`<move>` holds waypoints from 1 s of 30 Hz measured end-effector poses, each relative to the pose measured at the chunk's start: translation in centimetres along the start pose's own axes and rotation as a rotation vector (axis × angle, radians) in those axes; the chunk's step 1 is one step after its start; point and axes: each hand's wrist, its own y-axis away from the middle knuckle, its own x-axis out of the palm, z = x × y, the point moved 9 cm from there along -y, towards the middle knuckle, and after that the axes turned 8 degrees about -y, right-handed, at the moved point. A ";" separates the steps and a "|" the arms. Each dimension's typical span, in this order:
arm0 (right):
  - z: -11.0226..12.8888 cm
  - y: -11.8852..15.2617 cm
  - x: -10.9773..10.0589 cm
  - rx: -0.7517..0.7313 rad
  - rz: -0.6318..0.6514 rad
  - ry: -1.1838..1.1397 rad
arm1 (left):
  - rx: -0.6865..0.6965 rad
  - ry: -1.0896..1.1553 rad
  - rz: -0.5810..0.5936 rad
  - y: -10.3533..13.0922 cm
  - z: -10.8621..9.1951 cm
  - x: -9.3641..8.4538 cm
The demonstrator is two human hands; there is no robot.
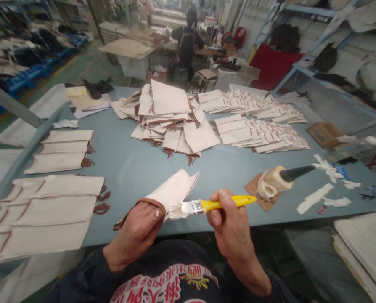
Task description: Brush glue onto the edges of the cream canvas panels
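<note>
The left grip (139,227) clasps the cloth (175,185); right of the cloth, the right grip (234,229) pinches the brush (211,205), its bristles pointing at the cloth's near edge.

A person (188,46) in dark clothing sat in the background. Red cloth (271,65) was draped beside blue shelving (311,10) at right, a cardboard box (322,134) lay closer, and loaded blue pallets (47,69) lined the left.
</note>
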 end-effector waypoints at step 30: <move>-0.4 -0.3 -4.1 0.023 -0.040 0.003 | 0.090 -0.072 -0.006 -1.4 -2.3 2.3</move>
